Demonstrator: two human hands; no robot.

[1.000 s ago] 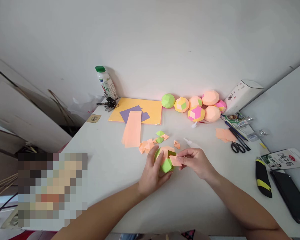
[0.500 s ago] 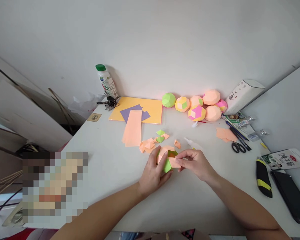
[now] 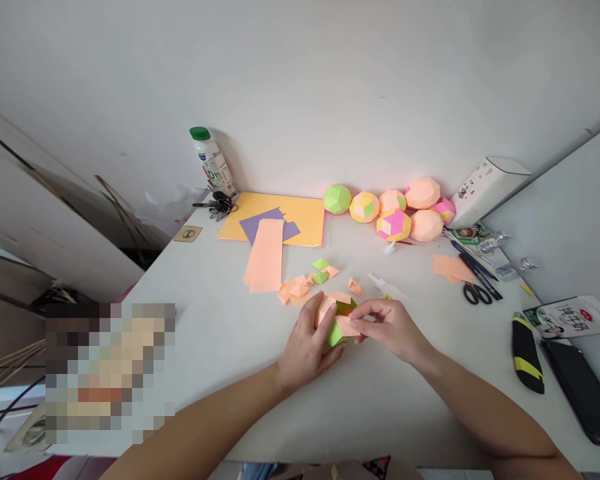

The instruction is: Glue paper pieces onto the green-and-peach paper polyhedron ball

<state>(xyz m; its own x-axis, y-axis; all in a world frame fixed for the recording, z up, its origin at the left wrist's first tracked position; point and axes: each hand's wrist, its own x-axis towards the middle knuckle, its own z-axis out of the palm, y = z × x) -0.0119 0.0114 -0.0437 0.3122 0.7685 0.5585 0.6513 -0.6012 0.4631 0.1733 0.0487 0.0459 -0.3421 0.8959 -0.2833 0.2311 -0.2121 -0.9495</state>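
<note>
A partly hollow paper ball (image 3: 336, 331) of peach and green folded pieces is between my two hands, low over the white table. My left hand (image 3: 311, 340) is closed around its left side, thumb across the front. From the right, my right hand (image 3: 383, 325) pinches a peach flap (image 3: 349, 327) at the ball's open side. The green inside shows through the gap; my fingers hide part of the ball. Just beyond lie loose peach folded pieces (image 3: 296, 289), green folded pieces (image 3: 321, 277) and one single peach piece (image 3: 355, 287).
Finished paper balls (image 3: 393, 226) sit along the wall. Peach strips (image 3: 267, 257) lie over purple paper and a yellow sheet (image 3: 305, 223). A white-nozzled tube (image 3: 380, 285) lies behind my right hand. At right are scissors (image 3: 477, 293), pens, a box cutter (image 3: 527, 353) and a black case (image 3: 583, 397).
My right fingertips have shifted very slightly at the flap. Both hands keep their hold, and the ball stays in nearly the same place.
</note>
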